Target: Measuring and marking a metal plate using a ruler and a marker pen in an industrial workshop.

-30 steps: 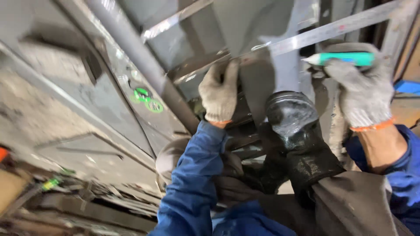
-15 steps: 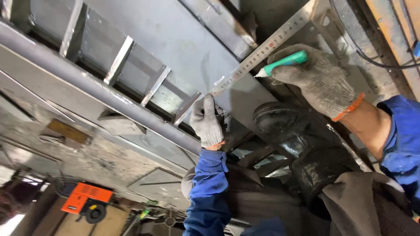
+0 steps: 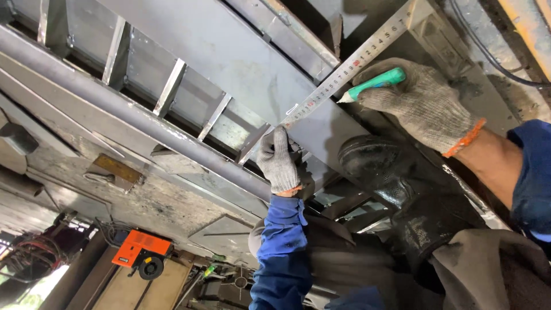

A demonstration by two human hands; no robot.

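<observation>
A long steel ruler lies flat across a grey steel plate. My left hand, in a grey knit glove with a blue sleeve, presses the ruler's near end against the plate. My right hand, also gloved, grips a green marker pen with its pale tip touching the plate just beside the ruler's edge. A black boot rests on the steel between my two arms.
The plate belongs to a welded steel frame with several upright ribs and a long bar. An orange machine stands on the workshop floor beyond. Cables lie at the far left.
The view has swung and steadied. My right hand with the marker has come down along the ruler, and its tip now meets the plate. My left hand stays on the ruler's end.
</observation>
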